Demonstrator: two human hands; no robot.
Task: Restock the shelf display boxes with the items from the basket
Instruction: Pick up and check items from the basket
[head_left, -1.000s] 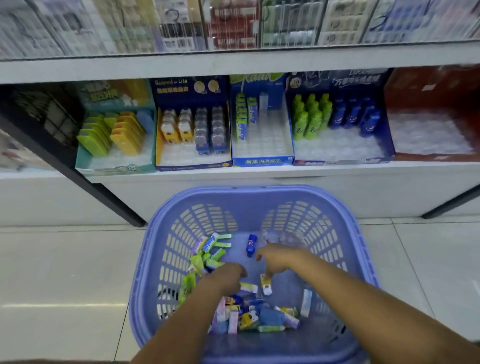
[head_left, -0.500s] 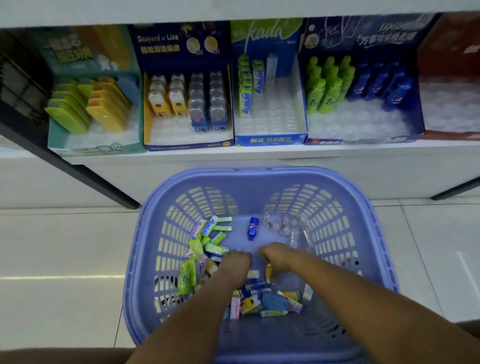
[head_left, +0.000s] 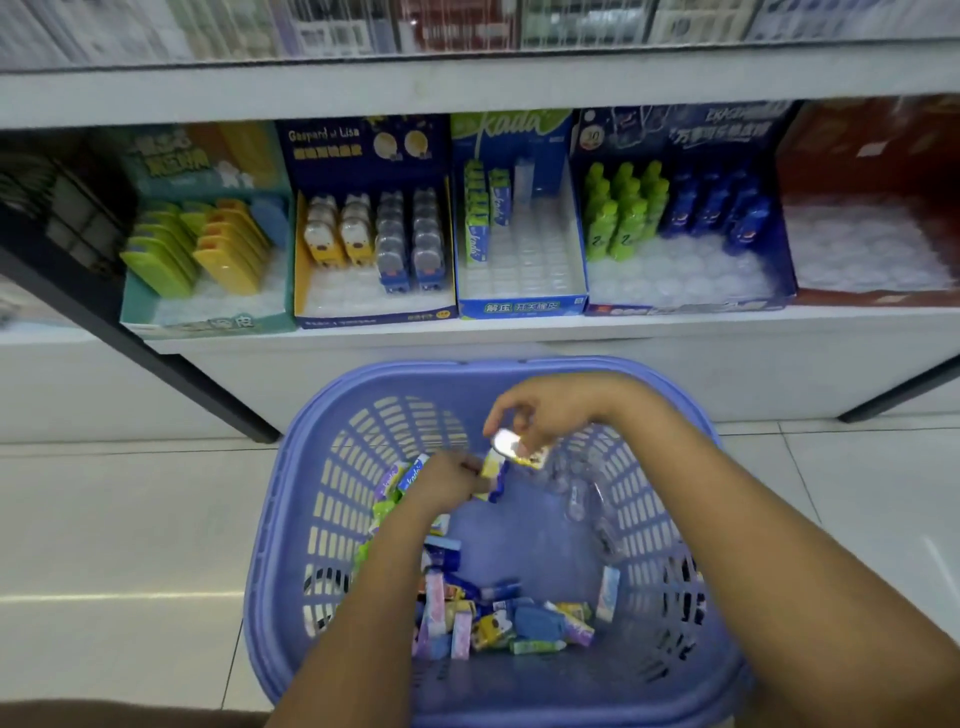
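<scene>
Since the earlier frame, you have lifted both hands out of the pile in the basket (head_left: 306, 467), and each holds a piece.

Head view: your right hand (head_left: 545, 415), at centre frame, pinches a small yellow-and-clear pack (head_left: 517, 449) between thumb and fingers. Your left hand (head_left: 447, 480), just below and left of it, curls round a yellow-and-blue pack (head_left: 493, 473). The loose items (head_left: 498, 618) lie in the basket's lower part.

The picking step seems finished, and placing likely comes next. Both packs seem to match the yellow stock (head_left: 337, 241) in the navy display box (head_left: 374, 316), upper centre-left. Carry them up and stand them in its empty front slots.
</scene>
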